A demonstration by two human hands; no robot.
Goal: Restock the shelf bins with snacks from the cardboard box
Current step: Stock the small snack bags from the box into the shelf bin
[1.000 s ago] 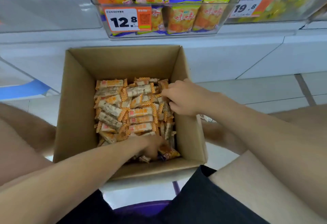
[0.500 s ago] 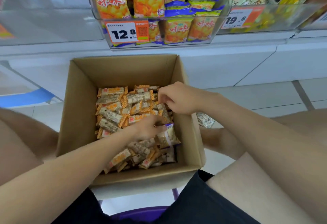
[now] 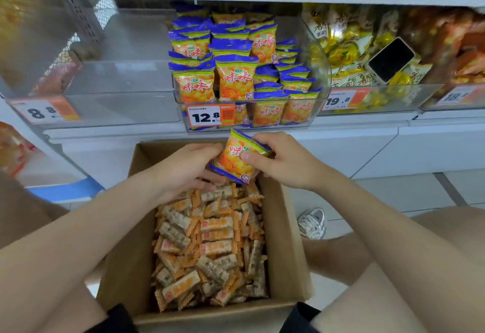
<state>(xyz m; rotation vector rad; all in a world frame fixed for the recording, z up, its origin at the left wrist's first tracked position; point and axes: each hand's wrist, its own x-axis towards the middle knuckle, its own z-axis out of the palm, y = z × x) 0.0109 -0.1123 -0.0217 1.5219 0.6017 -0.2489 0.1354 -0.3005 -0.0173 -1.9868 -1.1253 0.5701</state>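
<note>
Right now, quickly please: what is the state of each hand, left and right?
Left hand: closed, gripping the left edge of the snack bag.
Right hand: closed, pinching the same snack bag, thumb on its front.

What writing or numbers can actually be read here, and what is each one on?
"12.8": middle price tag.
"19.8": right price tag.
"8.8": left price tag, blurry.
"18.": far-right price tag, rest cut off.
"味味": snack bags; partly on the held bag.
Too blurred to read: wrappers of the bars in the box, the yellow packs, the tags' small print.
</note>
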